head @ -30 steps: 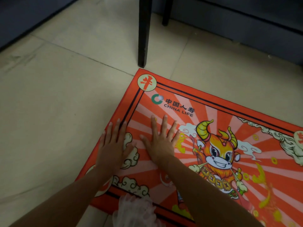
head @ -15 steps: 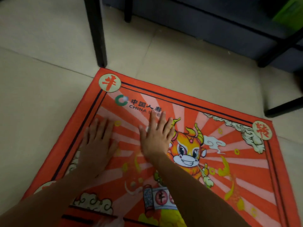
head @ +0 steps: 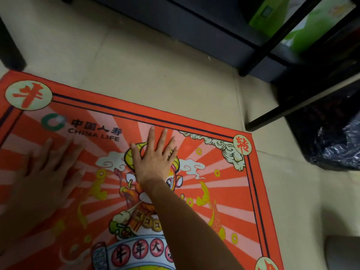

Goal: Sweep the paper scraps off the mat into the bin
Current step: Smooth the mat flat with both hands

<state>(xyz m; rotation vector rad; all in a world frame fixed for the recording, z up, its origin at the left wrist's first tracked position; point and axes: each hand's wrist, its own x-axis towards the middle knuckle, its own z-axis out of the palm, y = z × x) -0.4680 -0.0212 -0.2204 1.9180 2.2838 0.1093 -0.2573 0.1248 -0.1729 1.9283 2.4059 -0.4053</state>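
**Both palms flat on the red mat**

My left hand (head: 48,172) lies at the left side of the mat (head: 224,191), fingers straight and spread, palm down on the fabric — it is blurred, so I can say little more of it. The mat itself is a soft-looking printed cloth, orange-red with pale pink rays fanning out, a thin dark double line running inside its border. In its far left corner sits a cream roundel (head: 28,95) with a red character; just beside that, a green ring logo (head: 52,121) and the words "中国人寿 CHINA LIFE".

My right hand (head: 155,158) rests on the middle of the mat, fingers straight and slightly fanned, gripping nothing, covering the yellow-horned cartoon ox (head: 136,191) printed there. Below my forearm runs a white scroll (head: 136,252) with red discs bearing black characters. Gold coins, white clouds and a yellow fish shape dot the print to the right, and another cream roundel marks the far right corner.

I cannot make out any paper scraps on the mat.

The mat lies on smooth beige floor tiles (head: 155,65) with thin grout lines. Black furniture legs (head: 263,117) stand beyond its right corner, and farther right is a dark bin (head: 331,137) lined with a crinkled, glossy black bag — well apart from my hands. Green packaging (head: 311,32) shows at the upper right.
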